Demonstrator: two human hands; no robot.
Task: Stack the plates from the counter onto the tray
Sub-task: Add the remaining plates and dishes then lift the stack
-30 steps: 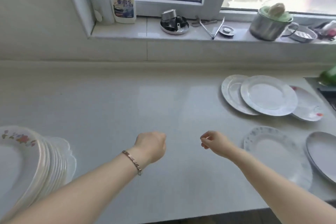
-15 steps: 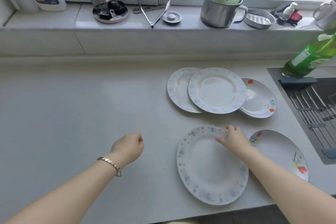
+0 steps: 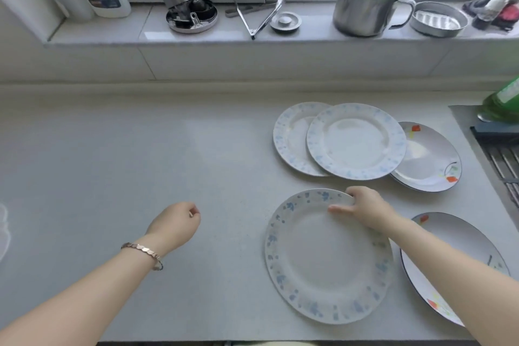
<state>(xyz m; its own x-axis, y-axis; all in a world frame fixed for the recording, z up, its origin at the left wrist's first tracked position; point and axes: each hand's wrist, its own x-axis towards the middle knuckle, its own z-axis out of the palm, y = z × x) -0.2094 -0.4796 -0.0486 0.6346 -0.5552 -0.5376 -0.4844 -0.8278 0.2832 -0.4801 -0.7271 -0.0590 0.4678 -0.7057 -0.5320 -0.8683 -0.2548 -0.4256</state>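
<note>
Right hand [image 3: 365, 206] is pinching the far rim of the nearest blue-flecked plate [image 3: 323, 267], thumb lying on top, fingertips tucking out of sight behind the edge; the plate's sitting at the front of the counter [image 3: 140, 163], can't tell if it's lifting off; left hand [image 3: 175, 223] is hovering loosely curled, holding nothing; the right forearm is covering part of the orange-patterned plate [image 3: 438, 233] beside it; a green bottle [image 3: 502, 101] and a pale blur [image 3: 3, 230] are getting cut off at the edges.
</note>
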